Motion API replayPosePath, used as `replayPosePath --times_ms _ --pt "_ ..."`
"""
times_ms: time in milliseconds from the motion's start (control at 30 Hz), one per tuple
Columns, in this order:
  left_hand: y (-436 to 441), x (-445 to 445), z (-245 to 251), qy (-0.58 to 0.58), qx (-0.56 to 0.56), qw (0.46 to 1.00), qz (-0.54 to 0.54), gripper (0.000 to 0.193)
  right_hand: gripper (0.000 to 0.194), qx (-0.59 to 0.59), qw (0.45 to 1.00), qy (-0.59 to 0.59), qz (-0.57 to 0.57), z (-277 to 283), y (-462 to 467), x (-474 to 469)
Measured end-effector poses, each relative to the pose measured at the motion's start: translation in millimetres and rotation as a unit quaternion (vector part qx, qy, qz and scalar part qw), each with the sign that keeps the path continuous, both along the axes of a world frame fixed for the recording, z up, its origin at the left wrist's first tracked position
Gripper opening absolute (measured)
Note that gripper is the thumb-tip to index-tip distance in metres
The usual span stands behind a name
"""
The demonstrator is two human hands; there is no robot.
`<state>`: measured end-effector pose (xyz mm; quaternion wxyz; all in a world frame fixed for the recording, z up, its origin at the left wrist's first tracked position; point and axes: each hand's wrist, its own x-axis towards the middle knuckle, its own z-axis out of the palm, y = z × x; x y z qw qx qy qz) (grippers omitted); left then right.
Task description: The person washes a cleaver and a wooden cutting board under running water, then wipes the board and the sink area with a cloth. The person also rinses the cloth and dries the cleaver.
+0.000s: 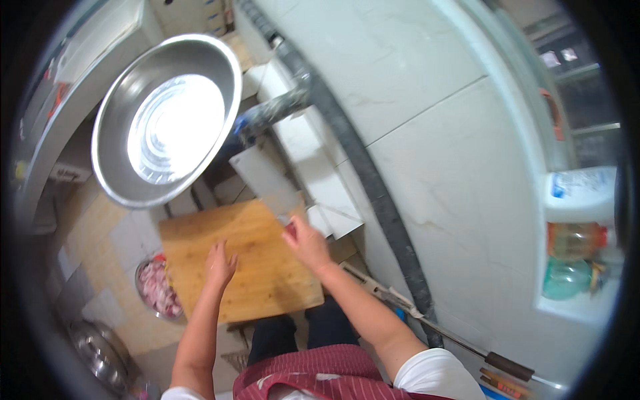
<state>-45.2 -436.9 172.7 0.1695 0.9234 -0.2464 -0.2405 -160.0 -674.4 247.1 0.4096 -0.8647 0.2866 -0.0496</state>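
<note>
My right hand grips a cleaver at the right edge of a wooden cutting board. Its broad steel blade points up and away, past the board's far right corner. Something dark red shows by my right fingers; I cannot tell what it is. Over the left part of the board is my left hand, fingers apart and holding nothing; whether it touches the wood is unclear. A metal bowl of cut raw meat sits beside the board's left edge, lower down.
A large stainless steel basin stands beyond the board. A dark pipe runs along the tiled wall at right, with a branch near the basin. Steel pots are at lower left. Bottles stand on a ledge at far right.
</note>
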Motion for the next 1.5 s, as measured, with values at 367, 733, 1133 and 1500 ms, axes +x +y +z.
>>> replayPosePath --times_ms 367,733,1133,1500 --pt "-23 -12 46 0.003 -0.016 0.998 -0.054 0.035 0.037 -0.124 0.982 -0.127 -0.063 194 -36 -39" --pt "35 -9 56 0.037 0.062 0.996 -0.058 0.036 0.030 -0.440 0.881 -0.079 -0.157 355 -192 -33" --pt "118 -13 9 -0.015 0.005 1.000 -0.002 0.036 0.025 -0.476 0.876 0.028 -0.071 349 -253 5" --pt "91 -52 72 0.039 -0.050 0.992 0.112 0.033 0.036 -0.644 0.760 0.014 -0.087 328 -293 -70"
